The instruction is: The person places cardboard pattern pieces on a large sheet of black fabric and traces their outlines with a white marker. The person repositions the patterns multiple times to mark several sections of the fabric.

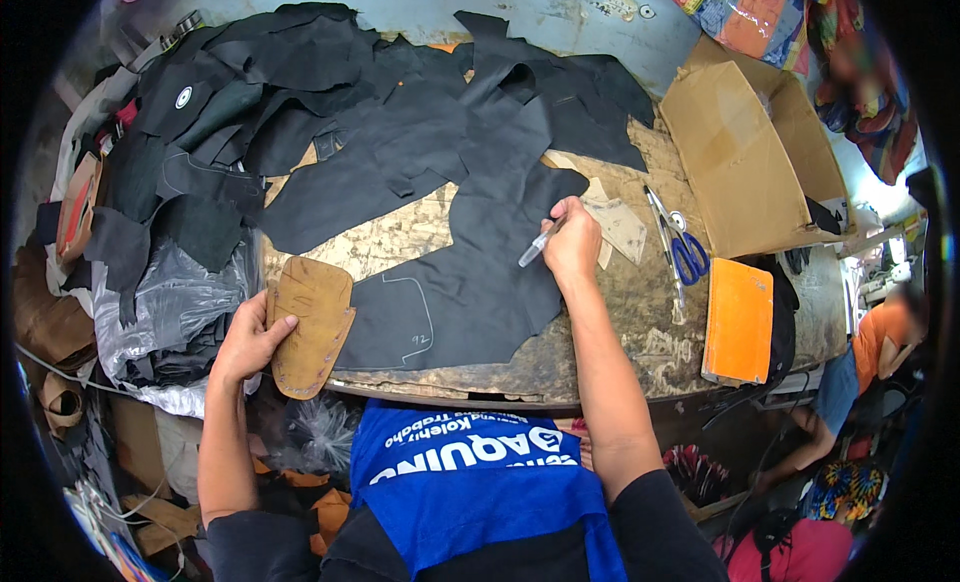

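My left hand [246, 340] grips a brown, shoe-part-shaped pattern template [314, 327] by its left edge, thumb on top. The template overlaps the near left edge of a black sheet [490, 282] that looks like leather. Beside it, a pale outline with handwritten marks [412, 317] is drawn on the black sheet. My right hand [572, 247] is closed around a clear-barrelled pen [536, 246], held over the right part of the sheet with its end pointing down and left.
Blue-handled scissors [690, 259] and pale pattern pieces [618, 225] lie right of my right hand. An orange notebook [738, 322] and an open cardboard box [735, 152] stand farther right. More black pieces [280, 72] heap at the back left, above a plastic bag [185, 307]. Another person [880, 337] is at far right.
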Demonstrator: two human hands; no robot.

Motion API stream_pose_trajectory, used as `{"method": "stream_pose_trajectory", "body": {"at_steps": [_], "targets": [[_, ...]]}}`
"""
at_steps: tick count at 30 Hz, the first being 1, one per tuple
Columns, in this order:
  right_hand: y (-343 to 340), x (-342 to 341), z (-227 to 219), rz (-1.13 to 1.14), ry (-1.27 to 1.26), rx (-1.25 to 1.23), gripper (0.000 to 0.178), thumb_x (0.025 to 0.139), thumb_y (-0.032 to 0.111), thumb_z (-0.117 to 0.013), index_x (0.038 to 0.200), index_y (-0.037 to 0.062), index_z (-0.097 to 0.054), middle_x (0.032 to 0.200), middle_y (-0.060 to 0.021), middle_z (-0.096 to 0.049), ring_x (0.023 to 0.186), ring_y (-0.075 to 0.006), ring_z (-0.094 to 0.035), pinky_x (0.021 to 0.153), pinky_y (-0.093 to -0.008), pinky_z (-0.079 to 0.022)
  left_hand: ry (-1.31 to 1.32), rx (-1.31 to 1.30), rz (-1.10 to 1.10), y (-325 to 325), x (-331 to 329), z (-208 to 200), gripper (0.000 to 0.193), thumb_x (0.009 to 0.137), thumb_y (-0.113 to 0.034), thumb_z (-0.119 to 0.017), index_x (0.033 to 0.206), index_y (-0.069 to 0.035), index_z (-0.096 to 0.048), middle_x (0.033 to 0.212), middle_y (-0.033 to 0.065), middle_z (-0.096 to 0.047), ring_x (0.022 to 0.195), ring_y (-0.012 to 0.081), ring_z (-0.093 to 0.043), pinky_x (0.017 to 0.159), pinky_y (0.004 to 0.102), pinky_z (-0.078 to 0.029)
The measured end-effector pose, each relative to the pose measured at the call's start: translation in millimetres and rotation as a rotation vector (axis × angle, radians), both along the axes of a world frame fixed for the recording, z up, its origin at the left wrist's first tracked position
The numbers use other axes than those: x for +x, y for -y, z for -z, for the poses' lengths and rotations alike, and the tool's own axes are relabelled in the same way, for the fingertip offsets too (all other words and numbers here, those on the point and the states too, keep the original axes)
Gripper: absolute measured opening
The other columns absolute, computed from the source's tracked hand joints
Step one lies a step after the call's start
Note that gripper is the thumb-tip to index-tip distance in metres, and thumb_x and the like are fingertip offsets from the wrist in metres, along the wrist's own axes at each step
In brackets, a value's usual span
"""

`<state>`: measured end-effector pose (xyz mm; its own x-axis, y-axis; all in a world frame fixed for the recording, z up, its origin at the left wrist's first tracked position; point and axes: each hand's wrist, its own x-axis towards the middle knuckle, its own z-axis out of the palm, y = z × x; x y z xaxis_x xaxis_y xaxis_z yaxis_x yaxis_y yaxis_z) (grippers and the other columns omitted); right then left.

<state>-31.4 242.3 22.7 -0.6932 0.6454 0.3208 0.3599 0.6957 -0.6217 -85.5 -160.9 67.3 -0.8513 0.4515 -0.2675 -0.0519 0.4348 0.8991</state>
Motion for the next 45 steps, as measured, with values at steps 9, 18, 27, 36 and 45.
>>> {"method": "stream_pose_trajectory", "body": {"at_steps": [9,18,27,36,45], "targets": [[-11,16,-48,-0.287,-0.876,-0.233,0.019,0.083,-0.004,-0.065,0.084,0.0052,-0.048,0.081,0.0009,-0.046,0.071,-0.0053,-0.043,0.073,-0.0194,-0.04,-0.213,0.209,0.001,1,-17,-69,0.027,0.087,-0.006,-0.059,0.111,0.006,-0.053,0.103,0.0091,-0.064,0.093,0.012,-0.06,0.083,0.0265,-0.047],[-15,12,-120,-0.378,-1.131,-0.303,0.025,0.083,-0.003,-0.067,0.084,0.0083,-0.045,0.08,0.0035,-0.043,0.067,-0.0025,-0.039,0.063,-0.0162,-0.038,-0.246,0.324,0.074,-2,-39,-130,0.041,0.082,-0.014,-0.067,0.114,0.007,-0.053,0.104,0.0095,-0.064,0.091,0.0117,-0.061,0.084,0.0255,-0.047],[3,47,-133,-0.381,-1.158,-0.486,0.029,0.079,-0.008,-0.069,0.085,0.0092,-0.047,0.08,0.0045,-0.044,0.062,-0.0002,-0.039,0.057,-0.0139,-0.035,-0.168,0.335,0.119,18,-45,-148,0.048,0.076,-0.015,-0.071,0.114,0.007,-0.053,0.103,0.0102,-0.065,0.089,0.0133,-0.064,0.082,0.0258,-0.05],[7,80,-50,-0.084,-0.381,0.099,0.017,0.082,0.006,-0.064,0.097,-0.0013,-0.061,0.097,-0.0199,-0.064,0.091,-0.0347,-0.063,0.081,-0.038,-0.049,-0.387,-0.451,0.004,22,-64,-75,0.022,0.084,-0.011,-0.062,0.098,0.006,-0.058,0.086,0.002,-0.064,0.078,0.0054,-0.056,0.069,0.0229,-0.047],[130,68,2,-1.2,0.191,0.07,0.044,0.089,0.031,-0.057,0.127,0.0092,-0.051,0.14,-0.01,-0.045,0.135,-0.0238,-0.035,0.108,-0.0497,-0.026,0.074,0.605,-0.362,-31,-37,41,0.027,0.095,-0.015,-0.054,0.116,0.002,-0.054,0.106,0.0097,-0.065,0.09,0.0143,-0.064,0.079,0.0276,-0.052]]}}
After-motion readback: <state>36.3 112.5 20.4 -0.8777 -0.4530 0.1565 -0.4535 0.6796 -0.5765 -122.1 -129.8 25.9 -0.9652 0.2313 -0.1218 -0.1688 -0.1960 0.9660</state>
